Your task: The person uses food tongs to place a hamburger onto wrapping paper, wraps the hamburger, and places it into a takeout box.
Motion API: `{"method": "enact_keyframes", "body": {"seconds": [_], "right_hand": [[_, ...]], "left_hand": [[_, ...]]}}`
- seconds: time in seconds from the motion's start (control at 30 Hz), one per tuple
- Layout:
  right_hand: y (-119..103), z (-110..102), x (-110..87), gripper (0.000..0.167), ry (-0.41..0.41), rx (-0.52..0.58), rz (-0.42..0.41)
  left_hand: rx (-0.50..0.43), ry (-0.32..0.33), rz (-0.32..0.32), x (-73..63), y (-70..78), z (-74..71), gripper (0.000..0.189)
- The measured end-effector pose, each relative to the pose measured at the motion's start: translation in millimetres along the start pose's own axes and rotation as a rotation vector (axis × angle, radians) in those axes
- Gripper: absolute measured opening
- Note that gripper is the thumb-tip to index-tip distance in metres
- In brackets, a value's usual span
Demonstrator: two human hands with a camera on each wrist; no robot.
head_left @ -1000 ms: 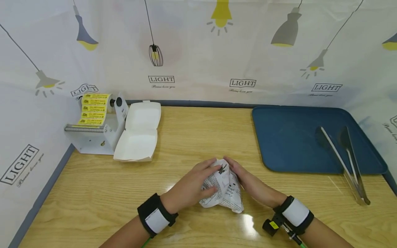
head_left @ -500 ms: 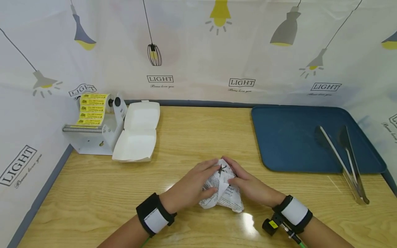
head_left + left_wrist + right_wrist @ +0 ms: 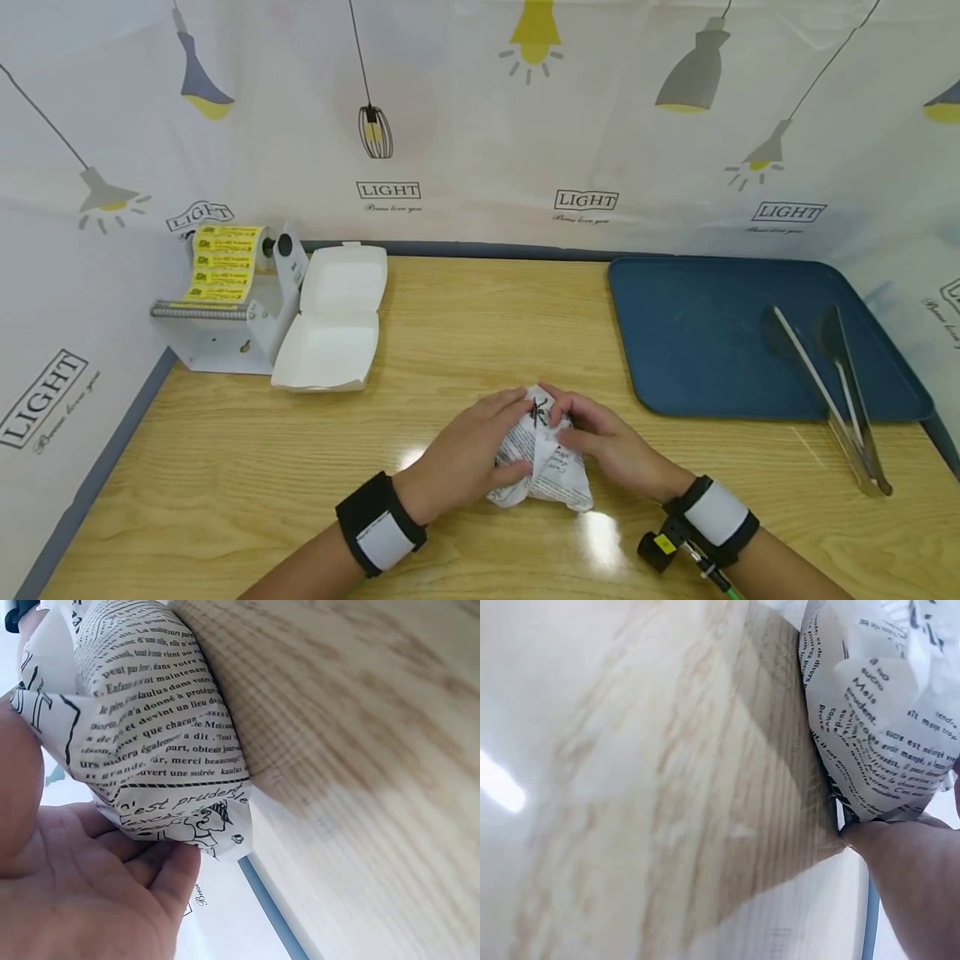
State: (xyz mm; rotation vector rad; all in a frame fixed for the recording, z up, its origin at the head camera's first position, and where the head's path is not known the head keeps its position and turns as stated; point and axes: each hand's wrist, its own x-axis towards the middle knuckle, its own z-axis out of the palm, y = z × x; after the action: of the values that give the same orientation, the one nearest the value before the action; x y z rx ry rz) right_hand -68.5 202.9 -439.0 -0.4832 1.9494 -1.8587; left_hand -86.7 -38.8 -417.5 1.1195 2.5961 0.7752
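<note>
Far L on table (image 3: 262, 483): white dispenser (image 3: 217, 343) w/ roll of yellow labels (image 3: 225, 262). Just R of it, white box (image 3: 330, 346), open flat, hinged lid toward back wall; can't tell if they touch. Mid-front: L hand (image 3: 468, 450) on L side of paper-wrapped bundle (image 3: 558, 477), fingers clamped round it, thumb across front. Bundle sits on table b/w both hands, printed w/ B&W text, pointy at back, wider in front. R hand (image 3: 611, 442) has other side, thumb & bent index pinching paper near top. Far R: blue tray (image 3: 697, 350); metal tongs (image 3: 872, 454), arms spread, heads over tray, joined end past near rim.
</note>
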Motion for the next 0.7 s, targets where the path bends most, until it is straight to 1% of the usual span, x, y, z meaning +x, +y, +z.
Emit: {"method": "enact_keyframes", "body": {"seconds": [0.07, 0.13, 0.23, 0.33, 0.4, 0.57, 0.7], "right_hand": [[-1, 1, -0.4, 0.008, 0.039, -0.016, 0.002], [-3, 3, -0.6, 0.010, 0.090, -0.047, 0.008], [-5, 7, 1.3, 0.014, 0.168, -0.152, 0.006], [-5, 10, 3.3, 0.016, 0.206, -0.266, 0.003], [-3, 11, 3.6, 0.020, 0.196, -0.342, 0.008], [1, 15, 0.5, 0.050, 0.131, -0.563, -0.007], [3, 17, -0.7, 0.054, 0.117, -0.690, -0.009]], "left_hand": [[0.023, 0.005, -0.005, 0.5, 1.0, 0.9, 0.073], [0.031, 0.002, -0.013, 0.9, 1.5, 1.2, 0.073], [0.034, -0.006, -0.018, 1.6, 1.7, 0.9, 0.074], [0.041, -0.010, -0.013, 1.8, 1.3, 0.4, 0.075], [0.048, -0.009, -0.005, 1.7, 0.7, 0.7, 0.075], [0.110, -0.025, 0.032, -0.6, -1.4, 3.8, 0.076], [0.147, -0.048, 0.047, -3.2, -4.8, 8.2, 0.082]]}}
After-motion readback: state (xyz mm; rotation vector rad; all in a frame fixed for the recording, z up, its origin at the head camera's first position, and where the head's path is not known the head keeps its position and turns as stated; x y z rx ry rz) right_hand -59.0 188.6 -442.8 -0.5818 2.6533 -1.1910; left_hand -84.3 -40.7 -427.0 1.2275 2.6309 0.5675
